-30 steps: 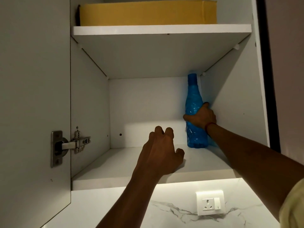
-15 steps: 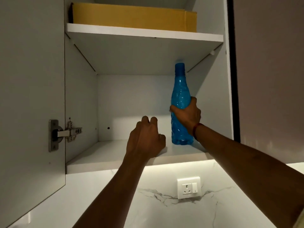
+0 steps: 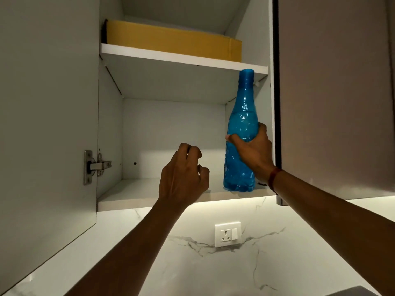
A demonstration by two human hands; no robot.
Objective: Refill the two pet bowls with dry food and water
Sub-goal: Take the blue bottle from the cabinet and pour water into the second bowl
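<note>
A tall blue plastic bottle (image 3: 241, 116) with a blue cap stands upright at the front right edge of the lower shelf (image 3: 136, 193) of an open wall cabinet. My right hand (image 3: 253, 152) is wrapped around the bottle's middle. My left hand (image 3: 183, 178) hovers in front of the shelf's front edge, left of the bottle, fingers loosely curled and holding nothing. The pet bowls are not in view.
The cabinet door (image 3: 47, 124) hangs open on the left, with a metal hinge (image 3: 95, 166). A flat yellow box (image 3: 171, 40) lies on the upper shelf. A closed cabinet door (image 3: 335, 92) is at the right. Below are a marble backsplash and a wall socket (image 3: 227, 234).
My right hand has drawn the blue bottle from the back right corner to the shelf's front edge. My left hand has pulled back off the shelf and curled its fingers.
</note>
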